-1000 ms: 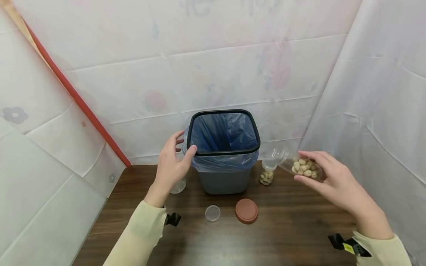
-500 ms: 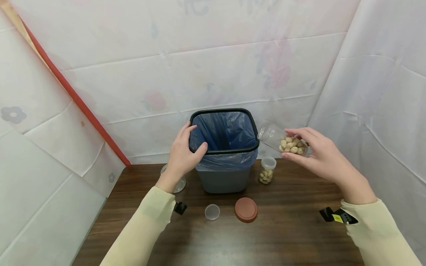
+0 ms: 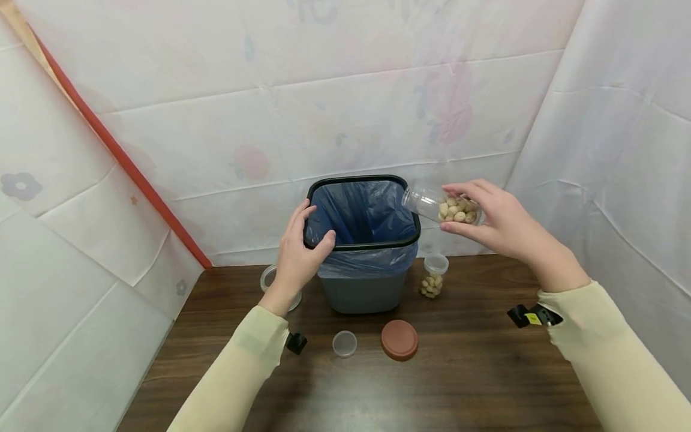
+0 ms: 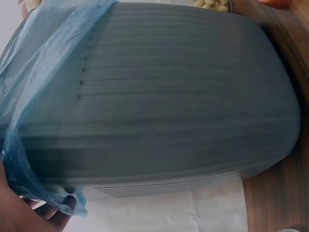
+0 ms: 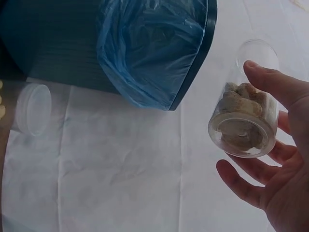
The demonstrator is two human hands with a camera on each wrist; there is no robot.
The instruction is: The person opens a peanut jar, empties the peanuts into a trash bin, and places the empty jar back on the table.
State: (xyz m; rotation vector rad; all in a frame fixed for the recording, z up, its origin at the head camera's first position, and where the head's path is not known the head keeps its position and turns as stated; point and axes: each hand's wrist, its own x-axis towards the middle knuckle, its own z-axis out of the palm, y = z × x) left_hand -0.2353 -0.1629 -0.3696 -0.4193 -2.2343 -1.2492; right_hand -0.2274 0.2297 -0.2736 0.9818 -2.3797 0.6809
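Observation:
A grey trash bin (image 3: 364, 297) with a black rim and a blue liner bag (image 3: 351, 210) stands at the back of the table. My left hand (image 3: 299, 255) holds its left rim, thumb at the front corner and fingers along the side; in the left wrist view, fingertips (image 4: 60, 217) lie at the bag's edge. My right hand (image 3: 499, 222) grips a clear jar (image 3: 423, 203) around its base, thumb below and fingers above. The jar lies tilted almost sideways, its mouth overlapping the bin's right rim. Pale nuts (image 3: 457, 211) sit in its base end.
A smaller capped jar of nuts (image 3: 433, 279) stands right of the bin. In front lie a clear lid (image 3: 344, 344) and a reddish lid (image 3: 399, 339). Another clear jar (image 3: 267, 277) is partly hidden behind my left wrist. White cloth walls (image 3: 216, 144) enclose the wooden table.
My right hand has carried the jar left and up to the bin's rim, the nuts still inside. My left hand has moved right and taken hold of the bin's rim.

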